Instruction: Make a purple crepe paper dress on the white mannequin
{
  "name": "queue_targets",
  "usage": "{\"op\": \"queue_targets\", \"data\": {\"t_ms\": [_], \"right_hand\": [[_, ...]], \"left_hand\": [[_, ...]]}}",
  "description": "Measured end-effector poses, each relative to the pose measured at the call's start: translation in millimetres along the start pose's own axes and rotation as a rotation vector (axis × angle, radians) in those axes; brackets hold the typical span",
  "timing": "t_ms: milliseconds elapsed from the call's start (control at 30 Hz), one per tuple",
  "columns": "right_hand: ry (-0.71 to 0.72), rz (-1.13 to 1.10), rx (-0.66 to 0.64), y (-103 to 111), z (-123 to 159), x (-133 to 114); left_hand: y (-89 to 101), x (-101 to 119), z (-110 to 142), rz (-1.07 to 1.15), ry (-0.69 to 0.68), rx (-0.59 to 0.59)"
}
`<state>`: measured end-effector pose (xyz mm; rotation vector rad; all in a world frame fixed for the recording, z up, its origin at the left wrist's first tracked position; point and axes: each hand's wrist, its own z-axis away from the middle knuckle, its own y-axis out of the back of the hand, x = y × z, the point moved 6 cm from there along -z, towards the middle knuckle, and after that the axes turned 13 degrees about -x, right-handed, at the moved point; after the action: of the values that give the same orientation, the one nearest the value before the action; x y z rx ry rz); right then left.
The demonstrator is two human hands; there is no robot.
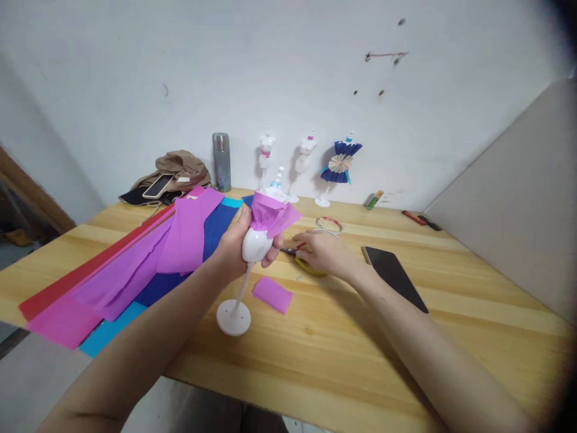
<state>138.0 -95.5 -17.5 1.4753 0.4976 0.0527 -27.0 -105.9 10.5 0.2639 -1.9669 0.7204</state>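
My left hand [234, 240] is wrapped round a small white dress form [256, 245], tilted a little to the right. Pleated purple crepe paper [265, 213] covers its upper body and flares out to the right. The form's round white base [233, 317] is towards the table's front edge. My right hand [318, 249] has its fingers closed at a pair of scissors [311, 269] with yellow handles, low over the table; the dark blades point left and the hand covers part of the handles. A folded purple crepe piece [273, 294] lies between my two arms.
Crepe paper sheets [184, 240] in several colours cover the left side. Behind stand a thermos [221, 162], two white dress forms [267, 147] and one dressed in navy paper [341, 162]. A tape roll [329, 225] and a black phone [396, 276] lie on the right.
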Motion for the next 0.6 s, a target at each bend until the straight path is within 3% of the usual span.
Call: {"op": "queue_targets", "data": {"t_ms": [133,233,400,600], "right_hand": [[0.193,-0.677,0.086,15.9,10.7,-30.2],[0.274,-0.986,0.116,23.1,24.6,-54.3],[0.388,-1.102,0.204,32.5,42.0,-83.2],[0.315,-1.107,0.272,34.6,44.5,-79.6]], "left_hand": [[1.7,-3.7,2.2,-0.056,0.022,-0.020],[2.8,-7.4,2.7,-0.094,0.019,0.017],[-1.2,-14.9,1.7,-0.112,0.003,0.072],[-2.6,-21.3,3.7,-0.154,0.044,0.039]]}}
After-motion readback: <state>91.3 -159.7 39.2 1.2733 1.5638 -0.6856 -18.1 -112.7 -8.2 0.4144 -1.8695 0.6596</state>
